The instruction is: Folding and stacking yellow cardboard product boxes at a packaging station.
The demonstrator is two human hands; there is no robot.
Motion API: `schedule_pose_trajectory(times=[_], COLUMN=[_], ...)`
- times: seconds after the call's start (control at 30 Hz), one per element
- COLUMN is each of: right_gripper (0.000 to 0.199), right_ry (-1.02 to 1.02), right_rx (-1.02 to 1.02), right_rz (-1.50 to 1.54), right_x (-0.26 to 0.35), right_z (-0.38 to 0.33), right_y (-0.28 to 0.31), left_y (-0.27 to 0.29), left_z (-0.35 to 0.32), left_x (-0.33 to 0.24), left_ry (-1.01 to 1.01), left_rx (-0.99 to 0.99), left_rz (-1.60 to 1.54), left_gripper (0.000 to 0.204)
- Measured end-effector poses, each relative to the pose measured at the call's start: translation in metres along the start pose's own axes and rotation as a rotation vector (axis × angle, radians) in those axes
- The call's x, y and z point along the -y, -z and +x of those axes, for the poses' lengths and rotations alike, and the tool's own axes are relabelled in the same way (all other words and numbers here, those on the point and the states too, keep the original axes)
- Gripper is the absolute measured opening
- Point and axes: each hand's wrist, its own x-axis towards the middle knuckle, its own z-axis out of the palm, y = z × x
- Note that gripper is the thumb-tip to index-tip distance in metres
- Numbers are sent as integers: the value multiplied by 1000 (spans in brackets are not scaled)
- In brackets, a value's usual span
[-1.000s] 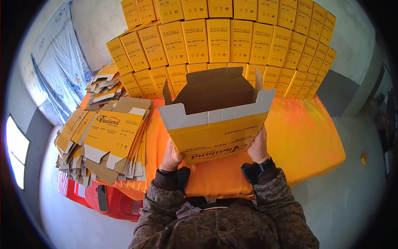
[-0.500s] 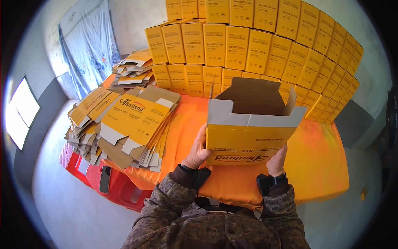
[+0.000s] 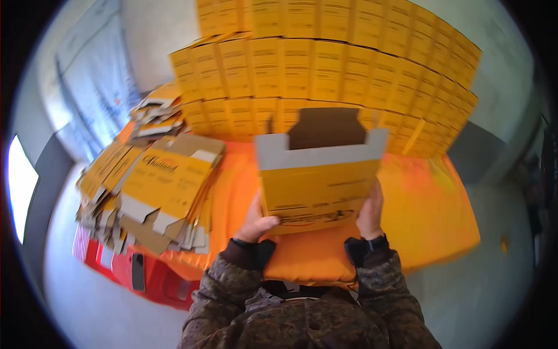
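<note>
A yellow cardboard box (image 3: 319,189) with a white upper band is held upright between my two hands over the orange-covered table. Its top flaps stand up, and the brown inside shows behind the front wall. My left hand (image 3: 256,221) grips the lower left side, thumb on the front face. On the lower right side, my right hand (image 3: 370,214) presses with its fingers wrapped round the edge, partly hidden. Printing on the front face appears upside down. The box's underside is hidden from view.
Flattened yellow cartons (image 3: 165,180) lie piled at the left, with a smaller pile (image 3: 157,113) behind. A wall of stacked yellow boxes (image 3: 296,70) spans the back. The orange cloth (image 3: 427,203) covers the table. A phone (image 3: 138,272) rests on a red plastic chair (image 3: 157,285).
The view has swung, so the whole scene sits further left in the picture. The box stays in both hands, its flaps still raised and its front now squarer to me.
</note>
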Motion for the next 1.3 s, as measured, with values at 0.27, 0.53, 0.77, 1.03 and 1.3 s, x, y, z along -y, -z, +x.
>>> schedule_pose_trajectory(times=[0.27,0.53,0.77,1.03,1.3], right_gripper=[8,13,6,10,14], right_ry=[677,1141,1110,1306,1108], right_rx=[371,727,394,195,468], right_rz=[-203,-139,-271,-283,-396], right_x=[168,263,272,258,253], right_z=[-30,-45,-83,-76,-79], right_y=[-33,-52,-48,-59,-59], left_y=[20,26,24,19,49], left_z=[-6,-1,-7,-5,-11], left_x=[3,2,2,3,15], left_ry=[-58,-70,-72,-120,-140], left_rx=[5,-98,-104,-112,-83], left_rz=[137,95,23,-7,144], left_gripper=[83,91,90,88,86])
